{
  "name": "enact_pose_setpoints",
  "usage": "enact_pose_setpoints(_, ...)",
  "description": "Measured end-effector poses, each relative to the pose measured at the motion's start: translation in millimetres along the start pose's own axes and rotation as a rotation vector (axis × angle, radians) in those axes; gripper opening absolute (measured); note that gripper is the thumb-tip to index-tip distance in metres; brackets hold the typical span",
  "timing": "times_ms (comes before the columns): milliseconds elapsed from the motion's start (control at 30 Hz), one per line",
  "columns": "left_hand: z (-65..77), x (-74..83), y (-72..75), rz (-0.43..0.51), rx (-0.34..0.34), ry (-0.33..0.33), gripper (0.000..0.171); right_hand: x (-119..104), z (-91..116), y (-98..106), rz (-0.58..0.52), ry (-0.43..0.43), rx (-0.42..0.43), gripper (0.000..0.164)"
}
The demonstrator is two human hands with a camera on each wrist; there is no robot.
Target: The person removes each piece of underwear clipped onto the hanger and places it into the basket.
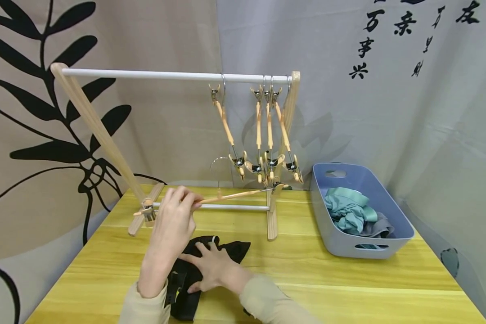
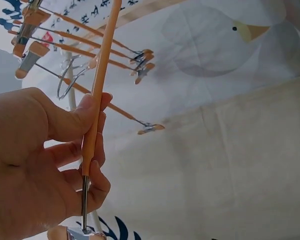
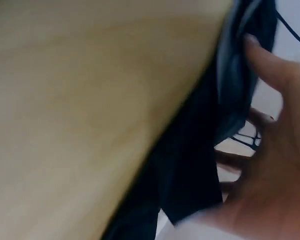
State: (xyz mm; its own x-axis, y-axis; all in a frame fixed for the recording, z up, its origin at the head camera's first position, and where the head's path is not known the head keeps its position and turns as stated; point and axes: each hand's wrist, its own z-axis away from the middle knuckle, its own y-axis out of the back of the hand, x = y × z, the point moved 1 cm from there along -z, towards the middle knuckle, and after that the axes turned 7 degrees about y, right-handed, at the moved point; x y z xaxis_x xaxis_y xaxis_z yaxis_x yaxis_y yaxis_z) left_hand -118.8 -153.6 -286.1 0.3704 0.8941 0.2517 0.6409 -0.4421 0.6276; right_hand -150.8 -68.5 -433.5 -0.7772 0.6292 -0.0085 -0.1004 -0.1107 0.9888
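Observation:
My left hand holds a wooden clip hanger by its bar, level above the table in front of the rack. In the left wrist view, the thumb and fingers pinch the hanger bar, and one metal-and-wood clip shows below the hand. The hanger's hook points up. My right hand lies with spread fingers on a dark, crumpled black garment on the table. The right wrist view shows the black cloth under that hand, its fingers partly hidden.
A small wooden rack with a white top rail stands at the back, several clip hangers hanging at its right end. To the right, a blue-grey basket contains teal cloth and grey cloth. Curtains close off the back.

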Motion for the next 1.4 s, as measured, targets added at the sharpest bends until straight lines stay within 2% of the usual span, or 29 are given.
enact_pose_setpoints(67,0.2,-0.3,0.2,0.001,0.000,0.005,0.005,-3.4,-3.7,-2.2,0.052,-0.031,-0.062,0.074)
enact_pose_setpoints(133,0.2,-0.4,0.4,0.000,-0.001,0.010,0.005,-4.0,-5.8,-2.7,0.101,-0.043,-0.079,0.066)
enact_pose_setpoints(267,-0.2,-1.4,1.6,0.002,0.003,0.018,0.005,3.1,-5.2,-2.9,0.173,-0.005,-0.016,0.051)
enact_pose_setpoints(367,-0.7,-2.8,3.5,0.005,0.017,0.026,0.004,15.0,-1.5,-3.8,0.174,0.039,0.050,0.043)
enact_pose_setpoints(600,-0.6,-7.7,10.7,-0.006,0.051,0.049,0.004,47.3,16.1,-2.4,-0.088,0.128,0.160,0.034)
enact_pose_setpoints(700,-0.5,-9.9,14.4,0.001,0.062,0.067,0.004,59.1,27.1,3.4,-0.141,0.155,0.226,0.032)
enact_pose_setpoints(767,-0.6,-11.1,17.0,0.004,0.068,0.083,0.004,66.0,35.5,10.2,-0.162,0.143,0.269,0.032)
enact_pose_setpoints(867,-0.6,-13.3,20.9,-0.006,0.076,0.114,0.004,76.7,50.2,24.3,-0.196,0.121,0.348,0.031)
enact_pose_setpoints(1033,-1.2,-18.0,26.2,-0.024,0.090,0.157,0.004,97.8,76.2,52.9,-0.237,0.107,0.574,0.029)
enact_pose_setpoints(1167,-2.1,-20.5,29.3,-0.026,0.117,0.178,0.004,116.6,98.4,76.8,-0.229,0.016,0.754,0.030)
enact_pose_setpoints(1300,-2.1,-21.6,31.1,-0.028,0.137,0.194,0.005,137.5,125.2,98.4,-0.239,-0.149,0.883,0.031)
enact_pose_setpoints(1400,-1.9,-22.2,31.9,-0.031,0.150,0.203,0.006,154.2,146.0,110.9,-0.238,-0.276,1.011,0.031)
